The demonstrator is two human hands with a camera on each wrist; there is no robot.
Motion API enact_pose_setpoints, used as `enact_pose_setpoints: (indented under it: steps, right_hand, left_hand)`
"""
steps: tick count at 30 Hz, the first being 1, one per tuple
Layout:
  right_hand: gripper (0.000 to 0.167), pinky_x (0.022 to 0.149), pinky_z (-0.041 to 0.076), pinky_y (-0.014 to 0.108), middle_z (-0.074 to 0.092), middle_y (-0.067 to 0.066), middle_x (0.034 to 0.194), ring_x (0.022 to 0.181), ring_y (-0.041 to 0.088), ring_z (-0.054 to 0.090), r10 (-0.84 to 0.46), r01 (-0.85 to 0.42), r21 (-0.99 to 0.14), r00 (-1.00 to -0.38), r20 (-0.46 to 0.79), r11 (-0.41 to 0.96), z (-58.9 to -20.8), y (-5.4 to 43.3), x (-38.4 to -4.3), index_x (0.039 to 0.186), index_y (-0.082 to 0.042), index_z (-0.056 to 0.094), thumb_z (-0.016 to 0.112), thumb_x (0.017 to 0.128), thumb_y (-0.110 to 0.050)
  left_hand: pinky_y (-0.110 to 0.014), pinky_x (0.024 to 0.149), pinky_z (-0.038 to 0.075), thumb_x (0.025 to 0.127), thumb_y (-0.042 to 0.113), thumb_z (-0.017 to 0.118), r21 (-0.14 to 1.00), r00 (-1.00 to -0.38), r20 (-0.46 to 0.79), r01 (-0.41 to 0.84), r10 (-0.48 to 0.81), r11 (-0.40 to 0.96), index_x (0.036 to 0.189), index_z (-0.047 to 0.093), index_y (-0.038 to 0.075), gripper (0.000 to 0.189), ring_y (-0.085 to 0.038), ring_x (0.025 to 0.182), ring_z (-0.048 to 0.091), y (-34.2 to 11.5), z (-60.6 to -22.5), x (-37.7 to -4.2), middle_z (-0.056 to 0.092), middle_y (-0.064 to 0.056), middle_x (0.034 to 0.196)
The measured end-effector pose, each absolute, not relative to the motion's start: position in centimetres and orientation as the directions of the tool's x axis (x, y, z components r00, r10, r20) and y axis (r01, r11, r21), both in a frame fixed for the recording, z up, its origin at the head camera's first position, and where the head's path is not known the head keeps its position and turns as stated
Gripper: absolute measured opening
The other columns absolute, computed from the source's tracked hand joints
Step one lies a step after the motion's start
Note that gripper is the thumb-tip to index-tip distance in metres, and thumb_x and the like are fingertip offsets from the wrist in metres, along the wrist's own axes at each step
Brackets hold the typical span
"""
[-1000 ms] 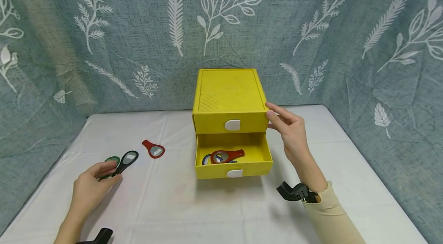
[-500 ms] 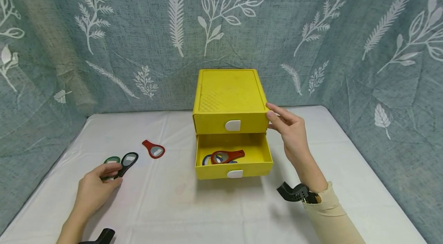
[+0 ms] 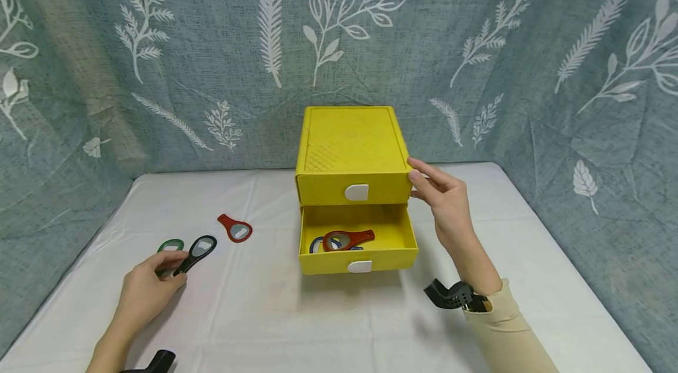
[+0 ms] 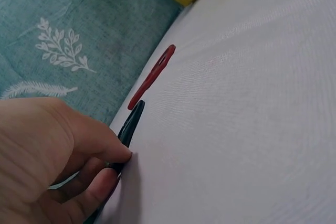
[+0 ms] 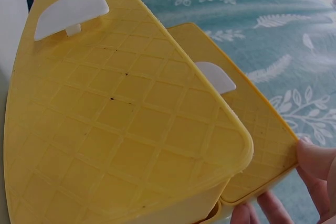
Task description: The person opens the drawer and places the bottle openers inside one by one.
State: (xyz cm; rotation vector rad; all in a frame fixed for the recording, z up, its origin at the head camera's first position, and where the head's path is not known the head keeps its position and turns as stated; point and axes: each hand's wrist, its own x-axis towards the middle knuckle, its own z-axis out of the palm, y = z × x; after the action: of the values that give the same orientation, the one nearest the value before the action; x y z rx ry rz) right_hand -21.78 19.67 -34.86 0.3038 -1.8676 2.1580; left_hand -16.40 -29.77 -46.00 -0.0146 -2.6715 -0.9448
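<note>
My left hand (image 3: 150, 285) pinches the handle of a black magnifying glass (image 3: 202, 246) at the table's left side. Partly hidden under its fingers lies a green magnifying glass (image 3: 171, 245). A red magnifying glass (image 3: 237, 228) rests on the cloth just beyond. My right hand (image 3: 447, 199) touches the top right front corner of a yellow two-drawer box (image 3: 352, 140), its fingers along the side. The box's lower drawer (image 3: 358, 260) is pulled out. Inside it, a second red magnifying glass (image 3: 346, 239) lies over blue-rimmed ones (image 3: 316, 243), whose number I cannot tell.
The upper drawer (image 3: 323, 187) is closed and has a white handle (image 3: 356, 192). A white cloth (image 3: 254, 314) covers the table. Behind it hangs a green-blue curtain (image 3: 222, 37) with white leaf prints. Black camera mounts sit on both wrists.
The left hand has shifted slightly right, and the black magnifying glass has turned a little and moved right, away from the green one. The right hand and the box have stayed put.
</note>
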Motion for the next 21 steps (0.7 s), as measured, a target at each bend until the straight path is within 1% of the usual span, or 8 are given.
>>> enact_pose_setpoints:
  steps: [3,5,8,12,17,19,21]
  right_hand:
    - [0.035,0.078,0.055,0.032,0.064,0.010,0.120,0.096,0.022,0.063,0.068,-0.338,-0.932,-0.941,0.331,-0.129,-34.88,19.68,-21.74,0.128,-0.003,0.066,0.068,0.095,-0.015]
    - [0.035,0.078,0.055,0.033,0.064,0.010,0.120,0.096,0.022,0.063,0.069,-0.336,-0.933,-0.942,0.330,-0.126,-34.88,19.69,-21.71,0.128,-0.003,0.066,0.068,0.095,-0.016]
    - [0.035,0.079,0.055,0.033,0.064,0.010,0.120,0.096,0.022,0.063,0.070,-0.336,-0.934,-0.941,0.330,-0.124,-34.90,19.69,-21.73,0.128,-0.004,0.066,0.069,0.095,-0.016]
    - [0.035,0.078,0.055,0.033,0.065,0.010,0.119,0.095,0.022,0.064,0.073,-0.341,-0.932,-0.940,0.334,-0.127,-34.95,19.68,-21.77,0.127,-0.003,0.066,0.068,0.095,-0.014]
    - [0.034,0.078,0.055,0.033,0.065,0.009,0.118,0.094,0.021,0.064,0.076,-0.343,-0.930,-0.939,0.336,-0.129,-34.98,19.63,-21.80,0.127,-0.003,0.066,0.068,0.095,-0.013]
    - [0.034,0.078,0.055,0.032,0.064,0.010,0.119,0.094,0.021,0.064,0.077,-0.342,-0.931,-0.939,0.334,-0.130,-34.97,19.60,-21.79,0.127,-0.003,0.066,0.068,0.095,-0.013]
    - [0.034,0.078,0.055,0.033,0.064,0.010,0.119,0.094,0.021,0.064,0.078,-0.340,-0.931,-0.940,0.332,-0.130,-34.95,19.58,-21.78,0.127,-0.003,0.067,0.068,0.094,-0.013]
  left_hand:
    - [-0.015,0.060,0.041,0.080,0.000,0.076,0.612,-0.958,0.268,0.089,-0.100,0.785,0.114,0.068,0.000,0.035,-0.016,0.079,0.059,-29.79,-46.02,-16.31,0.069,-0.020,0.100]
    - [-0.014,0.061,0.041,0.080,0.000,0.076,0.612,-0.959,0.267,0.090,-0.099,0.786,0.115,0.067,-0.001,0.036,-0.018,0.081,0.060,-29.79,-46.06,-16.31,0.069,-0.019,0.100]
    - [-0.012,0.062,0.041,0.078,-0.004,0.074,0.606,-0.956,0.282,0.108,-0.087,0.788,0.114,0.068,-0.001,0.036,-0.017,0.083,0.061,-29.75,-46.07,-16.34,0.070,-0.018,0.100]
    - [-0.013,0.062,0.041,0.076,-0.007,0.071,0.592,-0.953,0.295,0.127,-0.067,0.796,0.112,0.068,0.000,0.037,-0.016,0.082,0.062,-29.68,-45.99,-16.34,0.070,-0.017,0.100]
    - [-0.013,0.062,0.041,0.079,0.001,0.076,0.595,-0.959,0.270,0.093,-0.090,0.798,0.111,0.068,-0.002,0.033,-0.022,0.084,0.063,-29.76,-45.98,-16.23,0.071,-0.018,0.099]
    - [-0.013,0.061,0.041,0.080,0.004,0.079,0.594,-0.960,0.264,0.082,-0.097,0.801,0.110,0.069,-0.002,0.032,-0.021,0.084,0.063,-29.84,-46.02,-16.23,0.071,-0.016,0.098]
    - [-0.015,0.060,0.041,0.080,0.004,0.079,0.588,-0.960,0.263,0.085,-0.091,0.805,0.109,0.069,-0.001,0.031,-0.018,0.080,0.061,-29.89,-46.06,-16.26,0.071,-0.015,0.095]
